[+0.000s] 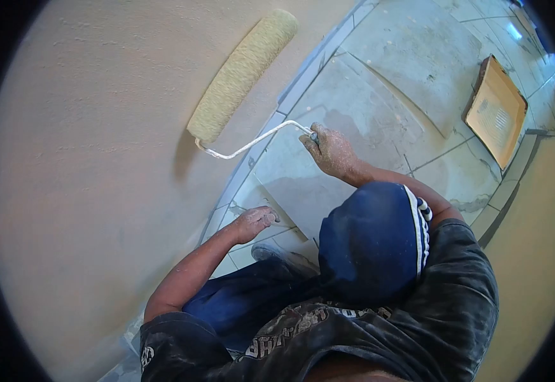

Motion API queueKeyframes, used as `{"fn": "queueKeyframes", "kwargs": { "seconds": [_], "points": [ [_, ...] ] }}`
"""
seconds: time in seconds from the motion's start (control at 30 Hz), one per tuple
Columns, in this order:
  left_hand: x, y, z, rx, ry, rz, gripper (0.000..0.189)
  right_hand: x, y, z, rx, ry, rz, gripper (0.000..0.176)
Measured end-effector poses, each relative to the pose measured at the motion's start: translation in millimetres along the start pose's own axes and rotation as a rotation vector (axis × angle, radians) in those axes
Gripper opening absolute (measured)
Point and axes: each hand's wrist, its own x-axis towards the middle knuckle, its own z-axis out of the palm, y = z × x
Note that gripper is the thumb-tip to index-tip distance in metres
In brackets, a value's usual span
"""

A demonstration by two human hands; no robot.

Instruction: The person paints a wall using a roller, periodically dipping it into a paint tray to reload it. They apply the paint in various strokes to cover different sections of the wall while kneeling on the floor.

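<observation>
A paint roller with a fuzzy cream sleeve (242, 76) lies against the beige wall (93, 165), tilted up to the right. Its bent white wire frame (258, 140) runs to my right hand (331, 151), which is closed around the handle end; the fist hides most of the handle. Pale dried specks cover the fingers and knuckles. My left hand (256, 224) hangs lower, near the foot of the wall, with its fingers curled in and nothing showing in them. My bent knee in dark blue trousers (369, 242) rises between my arms.
An orange-yellow paint tray (497, 111) rests on the tiled floor to the right. Flat, stained sheets (360, 102) cover part of the tiles. A tile skirting (303, 79) edges the wall's base, and another beige wall (541, 254) stands at the right.
</observation>
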Motion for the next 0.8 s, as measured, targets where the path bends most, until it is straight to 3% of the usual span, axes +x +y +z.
{"fn": "queueKeyframes", "kwargs": {
  "seconds": [0.1, 0.3, 0.43, 0.5, 0.63, 0.77, 0.8],
  "points": [
    [-1, -5, 0, 0.008, 0.038, 0.063, 0.063, 4, -18, -7, 0.041, 0.051, -0.078, 0.035],
    [0, 4, 0, 0.014, 0.031, -0.007, 0.053, 9, -60, -36, 0.101, 0.085, -0.173, 0.034],
    [5, -41, 16, -0.112, 0.096, 0.095, 0.041, 21, -86, -42, 0.076, 0.267, -0.324, 0.033],
    [3, -36, 14, 0.071, 0.138, 0.139, 0.038, 26, -108, -58, 0.070, 0.257, -0.340, 0.033],
    [-13, -4, 5, 0.067, 0.038, 0.075, 0.041, 12, -128, -77, 0.120, 0.288, -0.366, 0.032],
    [-14, -1, -5, 0.047, 0.040, 0.168, 0.037, -3, -111, -103, 0.136, 0.320, -0.338, 0.034],
    [-12, -1, -6, 0.019, 0.047, 0.120, 0.037, 1, -90, -96, 0.183, 0.422, -0.371, 0.034]
  ]
}}
